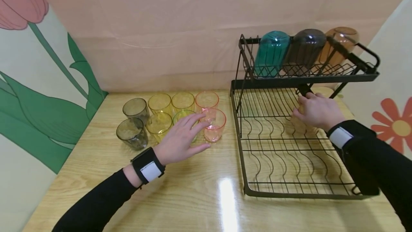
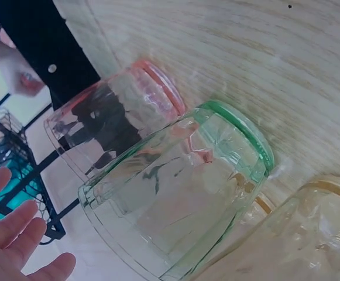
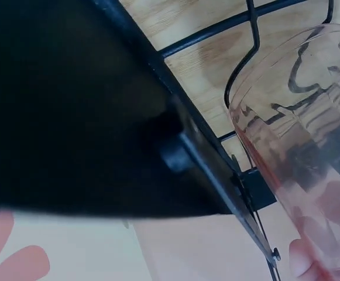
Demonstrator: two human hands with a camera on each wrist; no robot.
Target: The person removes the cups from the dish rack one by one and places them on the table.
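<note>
My right hand (image 1: 318, 112) reaches under the rack's upper shelf and grips a clear, pink-tinted glass (image 3: 310, 134). Its wide rim points down at the lower tier's wires, and fingertips (image 3: 301, 257) show at the other end. On the left, my left hand (image 1: 183, 137) hovers with spread fingers over the front row of glasses, holding nothing. Its fingertips overlap a pink-rimmed glass (image 1: 215, 131) in the head view. The hand partly hides a green glass (image 2: 175, 205) there, which shows fully beside the pink one in the left wrist view.
Upside down on the black dish rack's (image 1: 305, 196) upper shelf stand a teal glass (image 1: 273, 51), a dark glass (image 1: 305, 49) and an amber glass (image 1: 338, 46). Yellow glasses (image 1: 160, 103) and grey glasses (image 1: 132, 133) stand upright at the left. A curtain (image 1: 177, 20) hangs behind.
</note>
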